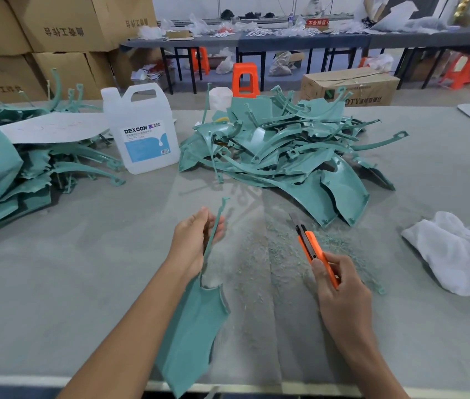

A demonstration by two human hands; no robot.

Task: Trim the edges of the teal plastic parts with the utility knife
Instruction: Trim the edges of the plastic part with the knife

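Two hands: both bare, reaching in from the near edge over the grey desk [55,283].
Left hand [192,243]: its grip is wrapped around the thin curved stem of a teal plastic part [193,326]; the part's broad flat end hangs down toward the near desk edge, and the hooked tip of the stem stands above the fingers.
Right hand [340,292]: its grip is closed on the rear of an orange utility knife [313,249], thumb laid on the handle; the blade is extended and points away and slightly left.
Knife and held part: apart, not touching, with bare desk between them.
Shavings [259,254]: fine teal trimmings scattered on the desk between and beyond the hands.
Centre pile [285,145]: a heap of teal plastic parts on the desk beyond the knife, curved strips and wide shells tangled together.
Left pile [12,168]: a second heap of teal parts at the left side, with a sheet of white card [55,129] lying on top.
Jug [144,131]: translucent white, upright, labelled DEXCON, standing between the two piles.
Cloth [458,251]: white, crumpled, on the desk to the right of the knife hand.
Background: cardboard boxes [64,21] stacked at the left, an orange stool [244,79] behind the centre pile.
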